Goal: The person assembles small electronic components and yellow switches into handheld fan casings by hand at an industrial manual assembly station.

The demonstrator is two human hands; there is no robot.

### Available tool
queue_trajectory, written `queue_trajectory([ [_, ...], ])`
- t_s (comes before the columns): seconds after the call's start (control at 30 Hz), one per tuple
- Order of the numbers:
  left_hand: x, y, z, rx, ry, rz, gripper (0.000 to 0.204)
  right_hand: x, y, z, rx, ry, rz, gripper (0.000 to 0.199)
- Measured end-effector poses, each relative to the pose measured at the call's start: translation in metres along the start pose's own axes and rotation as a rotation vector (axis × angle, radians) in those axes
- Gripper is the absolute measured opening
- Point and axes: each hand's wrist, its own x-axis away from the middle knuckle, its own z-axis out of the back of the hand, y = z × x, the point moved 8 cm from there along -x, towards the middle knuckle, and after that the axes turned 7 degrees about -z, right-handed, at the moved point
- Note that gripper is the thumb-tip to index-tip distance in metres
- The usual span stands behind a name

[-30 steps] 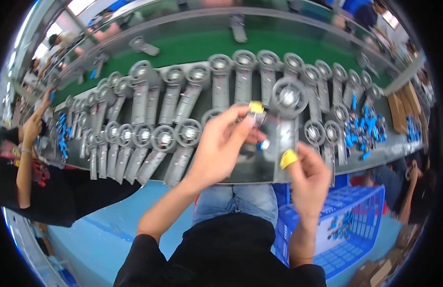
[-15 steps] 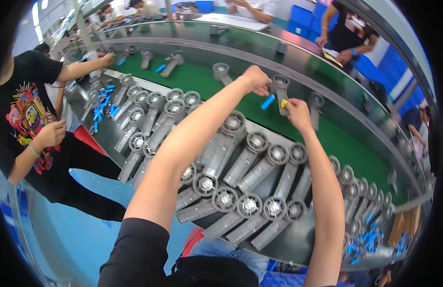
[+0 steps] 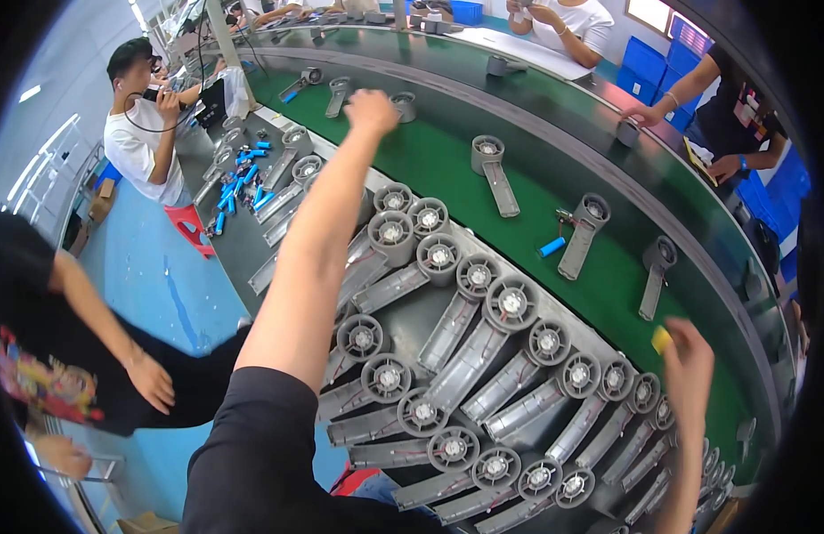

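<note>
My left hand (image 3: 373,112) reaches out over the green belt (image 3: 452,165). Its fingers curl against a grey handheld-fan housing (image 3: 404,106), whose handle is hidden behind the hand. Held low at the belt's near edge on the right, my right hand (image 3: 690,358) pinches a small yellow piece (image 3: 663,340) between thumb and fingers. Between my hands lie a bare housing (image 3: 495,178) and another housing (image 3: 584,236) with a blue cylindrical battery (image 3: 552,246) wired beside it. One more housing (image 3: 658,276) lies just beyond my right hand.
Rows of fan housings (image 3: 511,304) with silver hubs crowd the near bench. Loose blue batteries (image 3: 243,178) are piled at its left. A person in black (image 3: 73,347) stands close on the left. Across the line, a worker's hand (image 3: 641,116) touches a grey part.
My left hand has left the housing with the wired battery and moved left to another housing. My right hand has drawn back to the right with the yellow piece. The view has swung left.
</note>
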Motion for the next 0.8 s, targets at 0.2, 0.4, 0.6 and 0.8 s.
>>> queue_trajectory([
  [0.2,-0.035,-0.109,-0.050,-0.335,-0.254,-0.048,0.042,0.112,0.177,0.128,-0.129,0.081,-0.360,0.034],
  [0.4,-0.059,-0.123,-0.082,-0.470,-0.268,-0.139,0.031,0.192,0.259,0.142,-0.132,0.223,-0.559,0.032],
  [0.6,-0.076,-0.114,-0.039,-0.551,0.169,-0.391,0.015,0.174,0.188,0.128,-0.229,0.291,-0.545,0.023],
  [0.8,-0.003,-0.016,0.117,-0.119,0.364,-0.536,0.021,0.138,0.100,0.110,-0.316,0.297,-0.400,0.022],
])
